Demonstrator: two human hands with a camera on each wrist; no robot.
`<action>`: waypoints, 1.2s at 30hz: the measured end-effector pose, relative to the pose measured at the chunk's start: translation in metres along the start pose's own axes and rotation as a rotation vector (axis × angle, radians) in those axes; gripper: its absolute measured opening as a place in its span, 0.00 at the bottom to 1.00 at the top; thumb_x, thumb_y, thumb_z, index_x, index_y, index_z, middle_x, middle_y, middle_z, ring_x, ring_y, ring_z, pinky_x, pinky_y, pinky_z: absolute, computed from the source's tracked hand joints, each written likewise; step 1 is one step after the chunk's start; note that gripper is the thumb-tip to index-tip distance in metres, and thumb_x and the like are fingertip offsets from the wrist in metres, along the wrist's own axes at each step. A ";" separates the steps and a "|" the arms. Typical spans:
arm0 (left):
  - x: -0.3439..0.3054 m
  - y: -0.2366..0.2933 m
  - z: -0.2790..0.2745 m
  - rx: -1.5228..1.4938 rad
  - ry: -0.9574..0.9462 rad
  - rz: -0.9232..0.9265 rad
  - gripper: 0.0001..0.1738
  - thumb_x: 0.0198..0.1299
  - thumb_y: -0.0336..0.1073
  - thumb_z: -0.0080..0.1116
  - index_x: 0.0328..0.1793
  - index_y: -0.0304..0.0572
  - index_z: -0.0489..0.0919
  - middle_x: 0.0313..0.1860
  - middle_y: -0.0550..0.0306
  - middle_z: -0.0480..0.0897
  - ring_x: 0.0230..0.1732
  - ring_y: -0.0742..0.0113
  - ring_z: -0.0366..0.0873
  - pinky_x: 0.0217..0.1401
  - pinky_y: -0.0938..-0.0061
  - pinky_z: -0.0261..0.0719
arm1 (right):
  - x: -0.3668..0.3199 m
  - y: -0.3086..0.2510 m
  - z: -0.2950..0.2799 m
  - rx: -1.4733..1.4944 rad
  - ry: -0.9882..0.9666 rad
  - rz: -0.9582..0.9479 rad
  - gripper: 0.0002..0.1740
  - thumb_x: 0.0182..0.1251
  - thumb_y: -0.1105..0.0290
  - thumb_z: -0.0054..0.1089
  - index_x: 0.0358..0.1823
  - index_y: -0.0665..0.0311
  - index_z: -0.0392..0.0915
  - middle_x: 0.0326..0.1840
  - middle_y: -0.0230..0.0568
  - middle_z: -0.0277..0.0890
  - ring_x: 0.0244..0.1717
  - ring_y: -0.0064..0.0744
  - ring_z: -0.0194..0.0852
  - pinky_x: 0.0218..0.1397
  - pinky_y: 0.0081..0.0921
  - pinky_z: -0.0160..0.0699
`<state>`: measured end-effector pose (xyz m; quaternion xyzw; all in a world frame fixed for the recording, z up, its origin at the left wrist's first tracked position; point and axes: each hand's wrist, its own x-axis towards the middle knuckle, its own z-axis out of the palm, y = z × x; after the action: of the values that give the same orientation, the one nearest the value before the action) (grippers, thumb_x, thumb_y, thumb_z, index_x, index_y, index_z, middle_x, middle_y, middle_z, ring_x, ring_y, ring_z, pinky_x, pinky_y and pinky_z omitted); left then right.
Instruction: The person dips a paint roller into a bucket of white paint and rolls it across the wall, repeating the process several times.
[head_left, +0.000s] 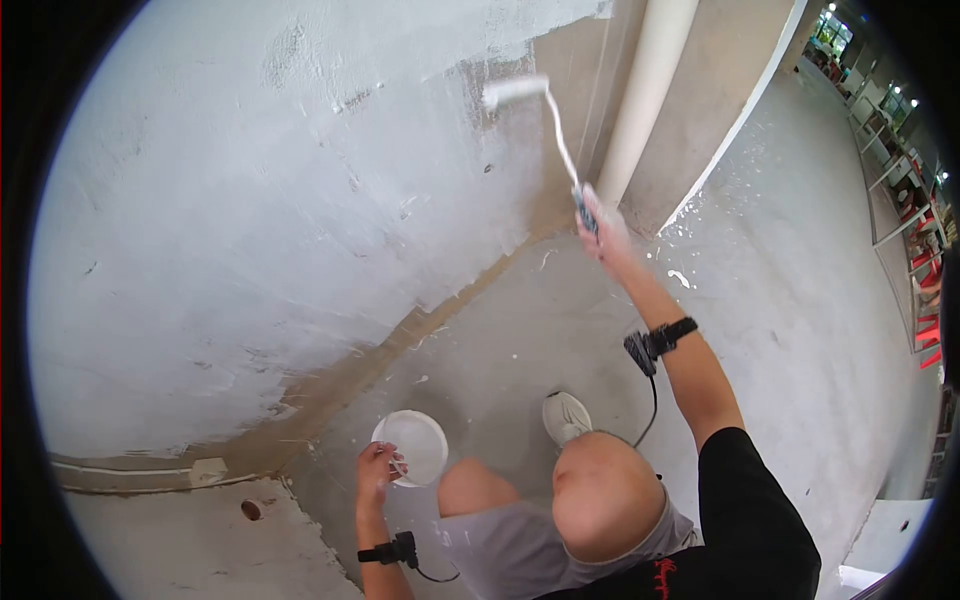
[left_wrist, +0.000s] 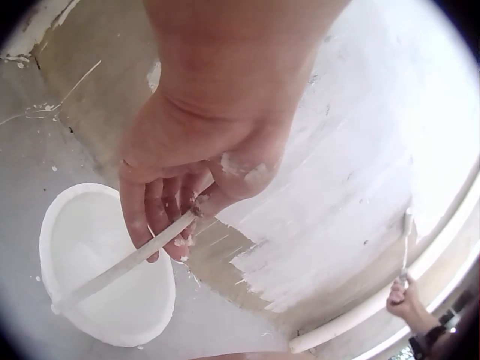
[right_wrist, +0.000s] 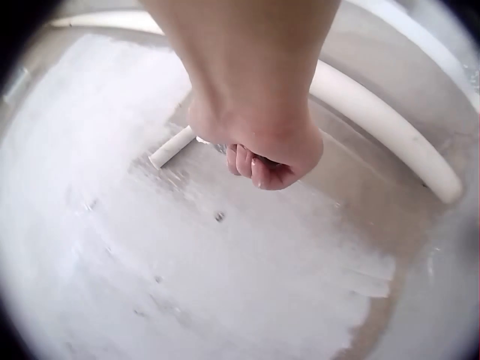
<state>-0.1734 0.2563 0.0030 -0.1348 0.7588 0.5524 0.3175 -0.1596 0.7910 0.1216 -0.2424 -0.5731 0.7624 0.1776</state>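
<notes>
My right hand grips the dark handle of a paint roller, arm stretched out toward the wall. The roller's white sleeve lies against the wall at the edge of a bare brownish strip, also seen in the right wrist view beyond the curled fingers. Low on the left, my left hand holds the thin white handle of a round white bucket. Whitish paint shows inside the bucket. White smears mark the left thumb and fingertips in the left wrist view.
The wall is mostly coated white, with brownish bands at its base and right end. A pale vertical pipe stands just right of the roller. Paint splatters dot the grey floor. My knees are bent beside the bucket.
</notes>
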 end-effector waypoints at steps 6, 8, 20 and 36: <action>-0.015 0.032 0.007 -0.006 0.003 -0.002 0.10 0.67 0.37 0.53 0.43 0.35 0.76 0.30 0.54 0.79 0.26 0.64 0.81 0.30 0.72 0.82 | -0.013 0.093 -0.038 -0.185 -0.013 0.151 0.31 0.64 0.35 0.55 0.23 0.57 0.70 0.13 0.23 0.56 0.12 0.16 0.53 0.14 0.20 0.48; -0.019 0.045 0.013 0.015 -0.027 0.003 0.11 0.67 0.37 0.53 0.42 0.35 0.76 0.31 0.56 0.79 0.26 0.64 0.81 0.31 0.71 0.83 | -0.012 0.112 -0.046 -0.281 0.062 0.220 0.32 0.63 0.35 0.56 0.21 0.58 0.70 0.13 0.23 0.57 0.13 0.16 0.53 0.15 0.20 0.49; -0.027 0.099 0.052 0.089 -0.210 0.076 0.12 0.67 0.37 0.55 0.43 0.34 0.78 0.29 0.58 0.77 0.26 0.69 0.81 0.31 0.78 0.82 | 0.035 0.195 -0.066 -0.653 0.166 0.365 0.33 0.58 0.36 0.61 0.18 0.61 0.72 0.14 0.30 0.64 0.13 0.25 0.59 0.15 0.26 0.57; -0.002 0.113 0.056 0.113 -0.312 0.097 0.12 0.68 0.39 0.54 0.45 0.37 0.77 0.31 0.58 0.78 0.26 0.67 0.82 0.32 0.75 0.84 | -0.009 0.059 -0.061 -0.489 0.033 0.338 0.27 0.62 0.40 0.62 0.23 0.57 0.70 0.14 0.21 0.57 0.11 0.13 0.49 0.12 0.17 0.44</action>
<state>-0.2159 0.3480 0.0788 0.0075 0.7358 0.5379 0.4114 -0.1170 0.8172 0.0527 -0.3823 -0.6884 0.6163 -0.0064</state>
